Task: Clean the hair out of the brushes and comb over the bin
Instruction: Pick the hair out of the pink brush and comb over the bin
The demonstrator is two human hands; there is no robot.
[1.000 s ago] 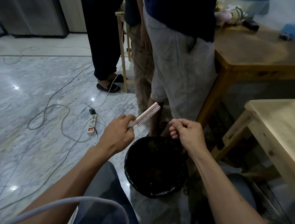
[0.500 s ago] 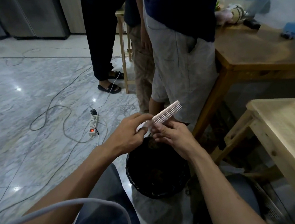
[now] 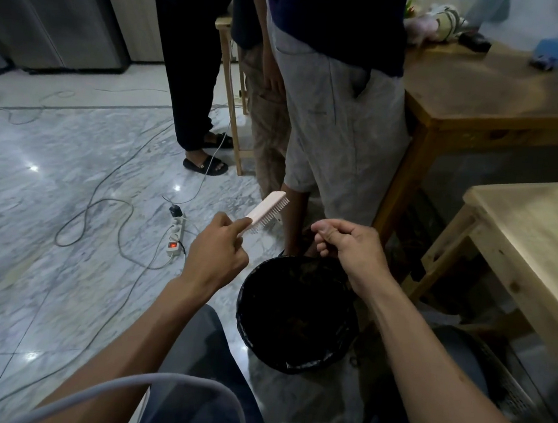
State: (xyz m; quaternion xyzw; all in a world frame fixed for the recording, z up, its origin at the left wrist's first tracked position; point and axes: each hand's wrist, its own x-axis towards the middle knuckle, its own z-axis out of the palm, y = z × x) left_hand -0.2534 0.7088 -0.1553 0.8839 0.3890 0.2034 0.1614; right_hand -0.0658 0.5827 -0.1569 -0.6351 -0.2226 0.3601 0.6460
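My left hand (image 3: 217, 250) grips the handle of a pale pink comb (image 3: 267, 211), which points up and away to the right with its teeth facing right and down. My right hand (image 3: 347, 247) is apart from the comb, above the far rim of the bin, with thumb and fingers pinched together; whether any hair is between them is too fine to see. The round bin (image 3: 295, 314) with a black liner stands on the floor between my knees, just below both hands. No brushes are in view.
Three people stand close behind the bin; the nearest one's legs (image 3: 337, 142) almost touch it. Wooden tables (image 3: 538, 234) flank the right side. A power strip (image 3: 176, 234) and loose cables lie on the marble floor to the left. A grey cable (image 3: 154, 382) crosses my lap.
My right hand was on the comb's teeth half a second ago and has pulled away to the right, pinched. My left hand has swung the comb left and turned it.
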